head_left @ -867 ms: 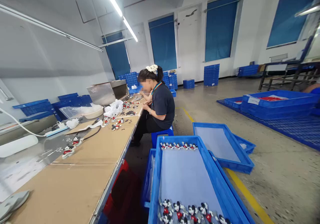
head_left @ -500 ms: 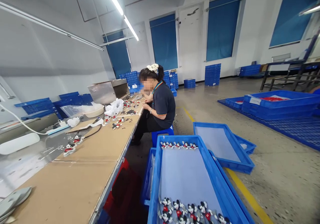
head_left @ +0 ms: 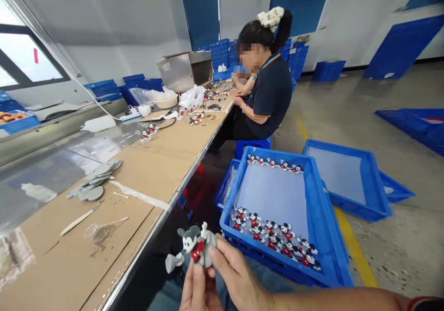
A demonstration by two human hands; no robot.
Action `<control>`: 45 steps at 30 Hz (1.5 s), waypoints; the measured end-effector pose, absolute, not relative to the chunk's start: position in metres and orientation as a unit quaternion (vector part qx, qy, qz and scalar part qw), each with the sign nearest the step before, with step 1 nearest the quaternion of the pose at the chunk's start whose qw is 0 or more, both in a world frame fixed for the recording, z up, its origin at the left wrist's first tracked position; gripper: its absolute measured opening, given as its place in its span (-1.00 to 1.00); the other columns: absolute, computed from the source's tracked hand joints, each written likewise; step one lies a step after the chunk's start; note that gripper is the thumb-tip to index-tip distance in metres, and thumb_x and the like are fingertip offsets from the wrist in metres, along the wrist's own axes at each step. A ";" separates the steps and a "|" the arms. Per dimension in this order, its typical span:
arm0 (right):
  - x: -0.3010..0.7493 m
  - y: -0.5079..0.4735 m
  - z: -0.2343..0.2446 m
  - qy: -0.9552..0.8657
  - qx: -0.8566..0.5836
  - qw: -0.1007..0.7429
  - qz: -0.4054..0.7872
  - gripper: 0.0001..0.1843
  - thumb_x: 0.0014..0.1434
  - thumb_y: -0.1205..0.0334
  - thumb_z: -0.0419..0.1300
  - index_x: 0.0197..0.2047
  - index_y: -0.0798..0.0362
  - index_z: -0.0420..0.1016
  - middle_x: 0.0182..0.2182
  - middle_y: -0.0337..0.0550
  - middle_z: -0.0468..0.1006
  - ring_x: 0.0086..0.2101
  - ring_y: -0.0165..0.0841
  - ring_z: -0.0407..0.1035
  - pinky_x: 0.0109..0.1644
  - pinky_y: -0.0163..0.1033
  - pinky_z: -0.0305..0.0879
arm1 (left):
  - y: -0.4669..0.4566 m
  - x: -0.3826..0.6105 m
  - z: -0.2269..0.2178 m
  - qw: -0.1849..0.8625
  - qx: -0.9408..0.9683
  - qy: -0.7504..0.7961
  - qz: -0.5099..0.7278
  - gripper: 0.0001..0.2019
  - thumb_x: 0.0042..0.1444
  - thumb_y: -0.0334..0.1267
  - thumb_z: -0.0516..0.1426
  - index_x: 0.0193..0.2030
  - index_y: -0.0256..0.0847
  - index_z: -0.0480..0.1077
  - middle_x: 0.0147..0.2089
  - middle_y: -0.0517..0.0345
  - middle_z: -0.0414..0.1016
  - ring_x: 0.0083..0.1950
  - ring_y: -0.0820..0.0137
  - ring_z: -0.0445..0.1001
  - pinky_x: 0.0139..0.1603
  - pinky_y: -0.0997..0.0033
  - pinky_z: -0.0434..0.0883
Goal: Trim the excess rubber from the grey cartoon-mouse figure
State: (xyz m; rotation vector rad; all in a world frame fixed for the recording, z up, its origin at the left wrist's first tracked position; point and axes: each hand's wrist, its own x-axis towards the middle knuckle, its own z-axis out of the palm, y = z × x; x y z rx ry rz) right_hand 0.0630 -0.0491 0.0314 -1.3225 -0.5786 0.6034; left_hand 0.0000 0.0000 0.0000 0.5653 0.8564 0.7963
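- Both our hands, left hand (head_left: pixel 198 289) and right hand (head_left: pixel 236 278), gripped a mouse figure (head_left: pixel 194 248).
- Cardboard covered the long tabletop (head_left: pixel 138 177); blue crates (head_left: pixel 333 274) stood on concrete floor (head_left: pixel 398 237).

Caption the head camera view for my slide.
Both hands, left hand and right hand, hold a mouse figure beside a blue tray.

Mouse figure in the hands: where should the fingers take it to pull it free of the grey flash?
Probably grip the mouse figure by its body, from the right, as the right hand does now. The grey flash sticks out low on the left, so the left hand could likely pinch that tab from below.
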 end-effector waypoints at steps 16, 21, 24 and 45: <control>0.093 -0.062 0.035 -0.304 -0.618 0.662 0.296 -0.65 0.30 0.02 0.12 0.00 0.09 0.43 -0.25 -0.15 0.56 -0.26 -0.36 0.43 -0.10 -0.21 0.35 | 0.003 -0.006 0.011 0.859 0.190 0.378 0.288 -0.72 0.11 -0.22 0.27 -0.04 -0.24 0.53 -0.25 0.14 0.63 -0.43 0.59 0.45 -0.12 0.49 0.49; 0.093 -0.061 0.035 -0.270 -0.578 0.701 0.319 -0.69 0.24 0.04 0.20 -0.10 0.12 0.42 -0.35 -0.18 0.57 -0.35 -0.40 0.44 -0.13 -0.22 0.34 | 0.002 -0.002 0.015 0.838 0.206 0.395 0.316 -0.79 0.19 -0.23 0.19 -0.25 -0.35 0.57 -0.35 0.03 0.64 -0.45 0.54 0.47 -0.15 0.44 0.49; 0.094 -0.061 0.035 -0.223 -0.524 0.744 0.349 -0.66 0.19 0.01 0.25 -0.17 0.14 0.43 -0.38 -0.16 0.59 -0.37 -0.40 0.46 -0.16 -0.22 0.35 | 0.002 -0.001 0.018 0.823 0.222 0.413 0.321 -0.75 0.20 -0.19 0.18 -0.33 -0.36 0.56 -0.41 -0.03 0.64 -0.43 0.48 0.52 -0.19 0.44 0.48; 0.089 -0.071 0.007 -0.265 -0.546 0.745 0.276 -0.73 0.09 0.18 0.37 -0.16 0.07 0.48 -0.30 -0.24 0.56 -0.24 -0.40 0.42 -0.05 -0.25 0.30 | 0.004 0.000 0.011 0.765 0.290 0.435 0.375 -0.47 -0.41 -0.12 0.49 -0.22 -0.27 0.59 -0.27 0.05 0.66 -0.47 0.53 0.51 -0.39 0.64 0.51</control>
